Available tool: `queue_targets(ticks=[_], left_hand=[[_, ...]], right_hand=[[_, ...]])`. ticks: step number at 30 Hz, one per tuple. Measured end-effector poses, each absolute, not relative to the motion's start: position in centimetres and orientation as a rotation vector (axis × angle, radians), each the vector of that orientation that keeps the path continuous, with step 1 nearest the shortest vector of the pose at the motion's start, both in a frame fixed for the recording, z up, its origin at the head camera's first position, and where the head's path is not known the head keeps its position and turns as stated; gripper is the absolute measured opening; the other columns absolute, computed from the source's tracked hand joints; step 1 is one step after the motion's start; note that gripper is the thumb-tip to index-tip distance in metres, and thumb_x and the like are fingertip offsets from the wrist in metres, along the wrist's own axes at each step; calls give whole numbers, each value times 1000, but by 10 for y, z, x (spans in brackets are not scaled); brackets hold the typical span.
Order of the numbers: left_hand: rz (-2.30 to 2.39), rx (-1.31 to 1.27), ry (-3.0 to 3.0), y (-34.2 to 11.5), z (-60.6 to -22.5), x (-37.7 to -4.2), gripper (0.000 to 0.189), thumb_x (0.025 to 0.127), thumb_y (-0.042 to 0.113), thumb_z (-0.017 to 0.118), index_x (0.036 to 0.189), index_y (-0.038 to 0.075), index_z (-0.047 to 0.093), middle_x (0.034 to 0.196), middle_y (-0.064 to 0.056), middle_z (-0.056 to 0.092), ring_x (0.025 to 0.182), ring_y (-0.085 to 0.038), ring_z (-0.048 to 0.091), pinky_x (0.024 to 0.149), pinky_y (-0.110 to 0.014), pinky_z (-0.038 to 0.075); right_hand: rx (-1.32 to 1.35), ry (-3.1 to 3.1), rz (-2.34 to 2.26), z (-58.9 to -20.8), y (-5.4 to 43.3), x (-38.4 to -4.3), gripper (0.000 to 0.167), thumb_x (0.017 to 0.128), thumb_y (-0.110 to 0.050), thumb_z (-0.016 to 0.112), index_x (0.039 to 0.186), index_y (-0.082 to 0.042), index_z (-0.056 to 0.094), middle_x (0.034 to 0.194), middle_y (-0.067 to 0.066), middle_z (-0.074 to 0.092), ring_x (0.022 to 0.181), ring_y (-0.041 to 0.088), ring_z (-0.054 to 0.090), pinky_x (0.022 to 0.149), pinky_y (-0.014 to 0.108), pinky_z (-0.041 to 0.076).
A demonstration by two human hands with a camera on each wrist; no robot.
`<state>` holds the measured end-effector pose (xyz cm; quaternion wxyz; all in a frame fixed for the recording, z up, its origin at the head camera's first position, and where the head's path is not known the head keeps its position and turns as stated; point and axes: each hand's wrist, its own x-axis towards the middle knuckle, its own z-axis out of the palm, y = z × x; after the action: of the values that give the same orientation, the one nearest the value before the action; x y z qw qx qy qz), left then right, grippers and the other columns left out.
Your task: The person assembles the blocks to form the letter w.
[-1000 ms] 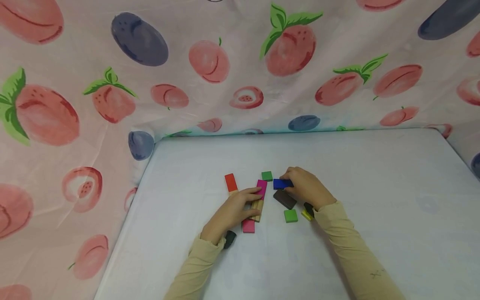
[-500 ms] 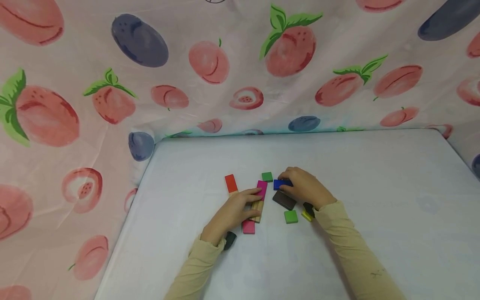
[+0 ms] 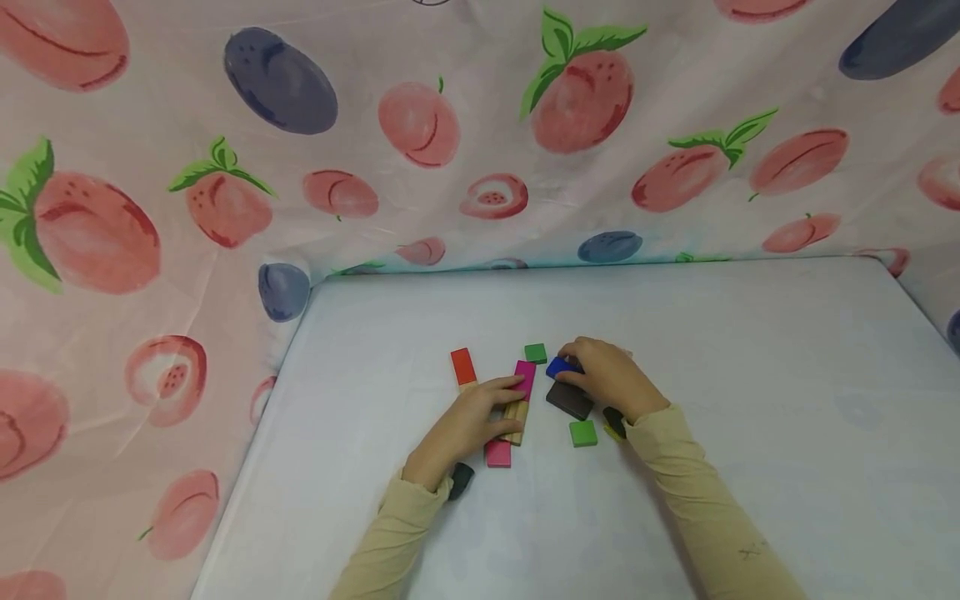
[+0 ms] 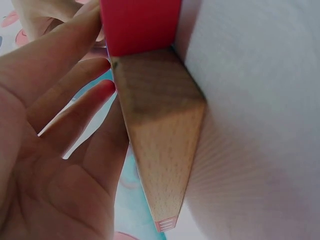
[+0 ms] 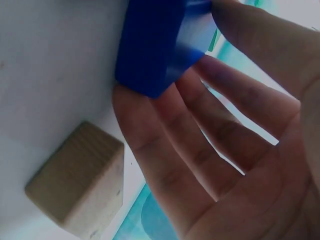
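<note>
A person's two hands among small coloured blocks on a white surface [image 3: 750, 375]. The right hand [image 3: 611, 379] pinches a blue rectangular block [image 3: 558, 367] between thumb and fingers; the block lies just beyond a dark brown rectangular block [image 3: 570, 401]. In the right wrist view, a natural wood block [image 5: 75, 175] stands near the fingertips, apart from them. The left hand [image 3: 468, 421] has its fingers extended and loosely spread, touching a magenta rectangular block [image 3: 527, 379], with the thumb over pale natural wood strips [image 3: 516, 425] that adjoin the magenta block's near end. A pink block [image 3: 498, 454] lies at the near side of the strips. To the left, an orange-red rectangular block [image 3: 463, 367] meets a pale piece partly hidden by the left hand. A green block [image 3: 535, 354] sits just beyond the magenta block; a light green square block [image 3: 582, 433] lies nearer the person than the brown one. A yellow block [image 3: 613, 429] is largely concealed beside the right cuff. Behind the surface hangs a pale pink cloth [image 3: 465, 50] printed with fruit.
</note>
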<state>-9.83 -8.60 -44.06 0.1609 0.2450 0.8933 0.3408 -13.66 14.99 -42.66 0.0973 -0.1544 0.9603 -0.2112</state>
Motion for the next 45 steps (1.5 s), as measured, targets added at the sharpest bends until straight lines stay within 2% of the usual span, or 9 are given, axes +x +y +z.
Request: queue_targets(ticks=[7,14,21,27,33,45], left_hand=[[980,688,2547,-85,-441,-99,50,89,20,75,137,11,61,153,0,46,142,-22,42,113,-34,41],[973,687,2543,-86,-442,-98,51,89,22,75,137,12,60,153,0,46,142,-22,42,113,-36,42],[977,690,2547,-87,-441,-99,51,89,21,75,137,12,61,153,-1,47,142,-22,42,113,-35,41],[980,681,2543,-87,-441,-99,51,89,20,76,137,12,61,152,-1,47,142,-23,42,112,-35,41],[970,682,2547,-87,-442,-100,51,89,21,75,137,12,61,152,-1,47,141,-22,43,112,-35,42],[967,697,2553,-87,-441,-99,50,89,21,75,136,10,61,151,-4,48,141,-24,44,113,-37,42]], right_hand=[[-446,2854,-622,-428,150,-137,36,92,-21,72,119,1,67,102,12,70,93,26,66,85,44,57],[-442,2838,-647,-429,148,-136,42,92,-22,72,129,-4,63,102,12,70,93,25,66,83,44,56],[-445,2830,-711,-429,148,-136,34,92,-21,72,121,-3,68,100,12,69,92,26,66,83,45,56],[-428,2802,-750,-430,148,-138,34,92,-20,72,120,-2,68,99,12,69,94,27,66,85,46,52],[-457,2767,-794,-430,148,-139,33,92,-16,71,120,2,67,99,13,69,91,25,66,84,43,58],[-421,2721,-803,-428,143,-144,33,92,-17,72,119,1,67,97,12,68,88,23,64,83,40,59]])
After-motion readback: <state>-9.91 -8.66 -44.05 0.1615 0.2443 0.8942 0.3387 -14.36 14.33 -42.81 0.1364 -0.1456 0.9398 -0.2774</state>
